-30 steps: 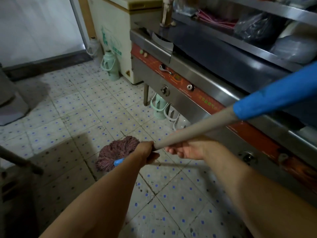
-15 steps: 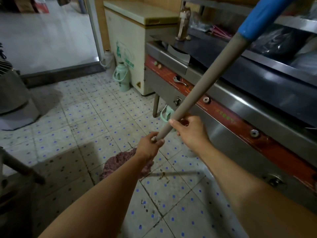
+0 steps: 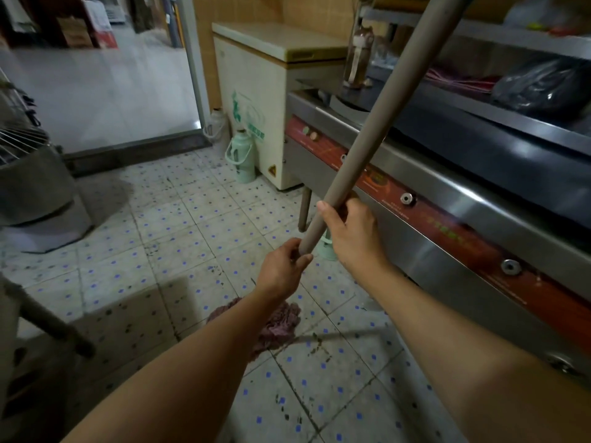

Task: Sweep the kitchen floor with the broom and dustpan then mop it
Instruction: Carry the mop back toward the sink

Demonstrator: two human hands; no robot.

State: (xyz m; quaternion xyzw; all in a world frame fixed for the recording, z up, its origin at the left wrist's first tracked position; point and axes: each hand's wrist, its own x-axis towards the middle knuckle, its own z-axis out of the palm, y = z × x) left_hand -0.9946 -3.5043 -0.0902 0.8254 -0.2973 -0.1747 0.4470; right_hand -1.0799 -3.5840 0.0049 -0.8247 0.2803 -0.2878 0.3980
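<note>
Mop: a long grey-beige round pole [image 3: 377, 135] slants from the mauve string mop head [image 3: 281, 324] on the floor up toward 1 o'clock, where it leaves the top of the view. The mop head lies flat on the white floor tiles with blue dots [image 3: 179, 238], at about 6 o'clock from the hands and partly hidden behind the left forearm. Dark specks of dirt mark the tiles around it.

The left hand [image 3: 281, 273] grasps the pole at its lower part, fingers curled round it and thumb pressed against the shaft. The right hand [image 3: 351, 231] grasps the same pole just above, at 1 o'clock from the left hand, fingers wrapped round the far side and thumb laid along the near side. The two hands are close together but do not touch.

At 3 o'clock runs a long stainless-steel cooking range with a red control strip [image 3: 447, 225] and round metal knobs. At 12 o'clock stands a cream chest freezer [image 3: 265, 91], with a pale green plastic thermos jug [image 3: 241, 156] on the floor just beside it at its 9 o'clock side. A second, whitish jug [image 3: 217, 126] stands behind the green one. At 9 o'clock sits a grey metal machine base [image 3: 35, 187]. On the shelf at 2 o'clock lies a dark plastic bag [image 3: 540, 87]
</note>
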